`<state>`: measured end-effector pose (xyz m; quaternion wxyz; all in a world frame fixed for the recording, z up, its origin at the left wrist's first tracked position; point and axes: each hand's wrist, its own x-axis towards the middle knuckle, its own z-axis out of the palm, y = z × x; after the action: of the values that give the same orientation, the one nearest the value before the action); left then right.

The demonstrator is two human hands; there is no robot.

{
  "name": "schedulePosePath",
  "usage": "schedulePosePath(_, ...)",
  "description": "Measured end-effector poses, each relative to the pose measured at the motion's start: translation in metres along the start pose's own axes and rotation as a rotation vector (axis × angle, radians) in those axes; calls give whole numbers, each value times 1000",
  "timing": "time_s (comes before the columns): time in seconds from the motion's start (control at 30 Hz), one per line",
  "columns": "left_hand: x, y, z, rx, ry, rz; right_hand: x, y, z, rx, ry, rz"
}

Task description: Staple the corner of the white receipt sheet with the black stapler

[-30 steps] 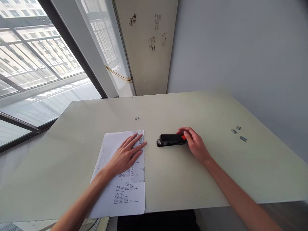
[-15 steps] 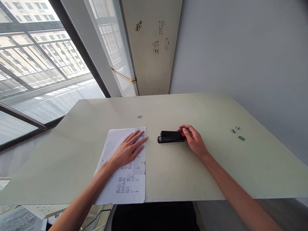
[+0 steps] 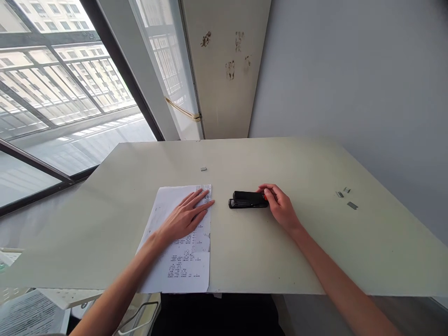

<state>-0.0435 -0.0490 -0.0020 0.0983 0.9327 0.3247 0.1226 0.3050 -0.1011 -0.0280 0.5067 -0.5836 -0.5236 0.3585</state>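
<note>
Spread and flat, the left hand [image 3: 184, 217] lies on a printed paper [image 3: 189, 256] left of the frame's middle, fingertips at its upper right edge. Near the middle of the frame, the right hand [image 3: 280, 205] pinches the red-tipped back end of a black stapler [image 3: 248, 199] between thumb and fingers. Both things are on a pale bench [image 3: 280, 252], the stapler's front end pointing left toward the paper but apart from it.

As for progress, my reading is that things are only in position: paper held down, stapler gripped, the two not yet brought together. No staple can be made out in the paper, though the hand and forearm hide much of it. Whether it is one sheet or several, I cannot tell.

One small grey strip [image 3: 203, 169] lies beyond the paper's top edge, and three more pieces [image 3: 352, 205] sit in a loose group toward the right of the frame, well apart from both hands. None of these lies between stapler and paper; judging by position, the spread fingertips are what stand closest to the stapler's front.

A window [image 3: 70, 70] fills the upper left, a stained panel [image 3: 227, 102] the upper middle, a grey wall [image 3: 350, 70] the upper right. At the lower left, below the bench, a cable [image 3: 140, 310] and another printed sheet [image 3: 31, 312] show.
</note>
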Motion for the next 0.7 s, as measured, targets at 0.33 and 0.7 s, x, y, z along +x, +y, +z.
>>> schedulePosePath(0.33, -2, 2, -2, -23, 33, 18, 0, 5, 0, -49, 6, 5)
schedulePosePath(0.7, 16, 14, 4, -26, 140, -50, 1, 10, 0, -83, 23, -20)
